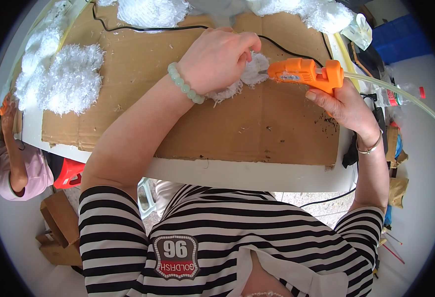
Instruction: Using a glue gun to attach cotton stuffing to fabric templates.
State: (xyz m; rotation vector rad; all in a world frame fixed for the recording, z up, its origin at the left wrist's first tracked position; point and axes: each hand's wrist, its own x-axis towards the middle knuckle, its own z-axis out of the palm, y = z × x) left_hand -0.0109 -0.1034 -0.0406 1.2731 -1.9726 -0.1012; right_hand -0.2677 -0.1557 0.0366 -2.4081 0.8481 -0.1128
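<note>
My right hand (343, 106) is wrapped around the grip of an orange hot glue gun (296, 71). A long translucent glue stick (395, 90) runs out of the gun's back end. The gun's nozzle points left and meets the edge of a white fluffy yarn piece (255, 69). My left hand (222, 59) bends over this piece with fingers curled onto it; the fingertips are partly hidden. More white fluff (227, 91) shows below the left hand, and I cannot tell whether it is the same piece.
A brown cardboard sheet (217, 133) covers the white table. White fluffy bundles (74, 79) lie at the left, with others (153, 12) along the far edge. A black cable (148, 28) crosses the far side. At the far left, another person's hand (8, 114) holds something orange.
</note>
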